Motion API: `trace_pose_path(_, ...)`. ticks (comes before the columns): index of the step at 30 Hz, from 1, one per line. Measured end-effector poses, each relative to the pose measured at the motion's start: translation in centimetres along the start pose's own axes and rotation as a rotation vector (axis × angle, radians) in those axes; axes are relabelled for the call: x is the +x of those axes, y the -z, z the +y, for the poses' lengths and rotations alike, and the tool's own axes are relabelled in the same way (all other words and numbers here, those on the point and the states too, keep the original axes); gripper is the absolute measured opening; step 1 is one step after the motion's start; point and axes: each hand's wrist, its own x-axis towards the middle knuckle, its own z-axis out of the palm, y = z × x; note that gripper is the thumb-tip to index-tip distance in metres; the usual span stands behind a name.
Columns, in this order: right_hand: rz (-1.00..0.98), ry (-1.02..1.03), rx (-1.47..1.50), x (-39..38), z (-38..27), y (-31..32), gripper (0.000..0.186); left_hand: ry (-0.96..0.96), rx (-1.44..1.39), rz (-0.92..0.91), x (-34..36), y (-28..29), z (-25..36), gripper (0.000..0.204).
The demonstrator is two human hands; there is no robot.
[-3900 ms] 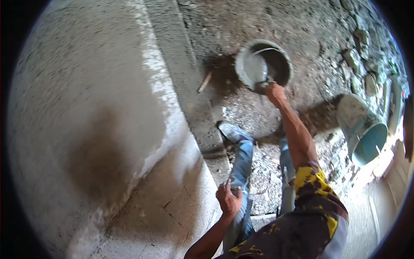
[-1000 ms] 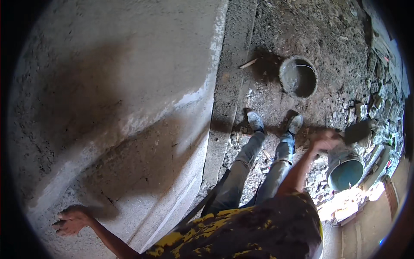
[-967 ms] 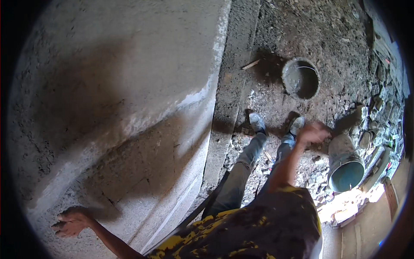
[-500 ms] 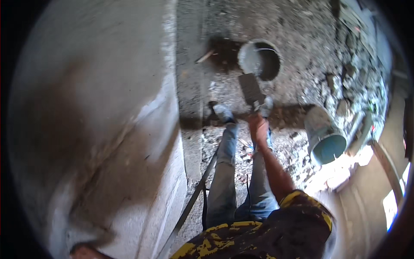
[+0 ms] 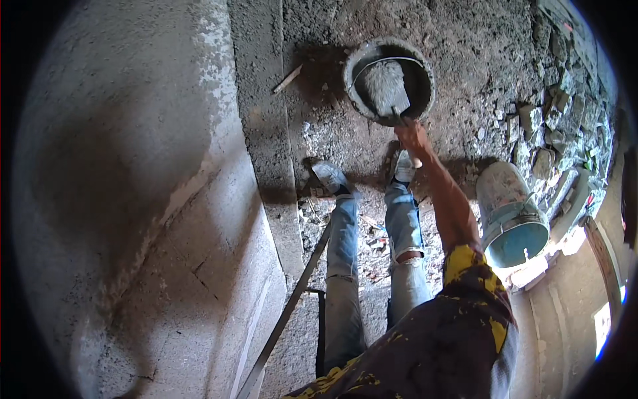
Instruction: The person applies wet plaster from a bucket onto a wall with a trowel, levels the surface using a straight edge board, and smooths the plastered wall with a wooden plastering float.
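Observation:
My right hand (image 5: 412,137) grips the handle of a trowel (image 5: 389,86), reaching forward past my feet. The trowel's broad blade carries a lumpy coat of grey mortar and lies inside the mouth of a grey-crusted bucket (image 5: 427,83), whose wire handle arches across it. My left hand cannot be seen; only a shadow shows at the lower left. Below the bucket are my legs (image 5: 342,246) and dusty shoes.
A rough grey concrete surface (image 5: 119,133) fills the left side, with a ledge (image 5: 259,120) along it. A pale bucket (image 5: 502,186) lies tipped at the right beside heaped rubble (image 5: 555,126). A small stick (image 5: 287,78) lies left of the mortar bucket.
My right hand, with the trowel, has moved forward from near my legs to the bucket, where the blade is inside. My left hand has left the lower-left of the view.

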Motion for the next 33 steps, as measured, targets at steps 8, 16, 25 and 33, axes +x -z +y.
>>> trace_pose_path(8,0.085,-0.851,0.991,-5.9,-6.5,11.6,0.019,0.102,-0.154,-0.068,3.6,3.6,0.9,0.058)
trace_pose_path(16,0.695,-0.64,0.023,-16.4,-8.7,23.3,0.02,0.125,-0.171,-0.229,3.7,3.6,-1.4,0.067)
trace_pose_path(25,0.422,-0.393,0.32,3.5,-51.9,5.3,0.015,0.126,-0.206,-0.296,4.8,5.4,0.4,0.075)
trace_pose_path(33,0.423,-0.385,0.865,-0.8,-52.3,10.8,0.012,0.154,-0.203,-0.327,4.0,4.6,-0.4,0.082)
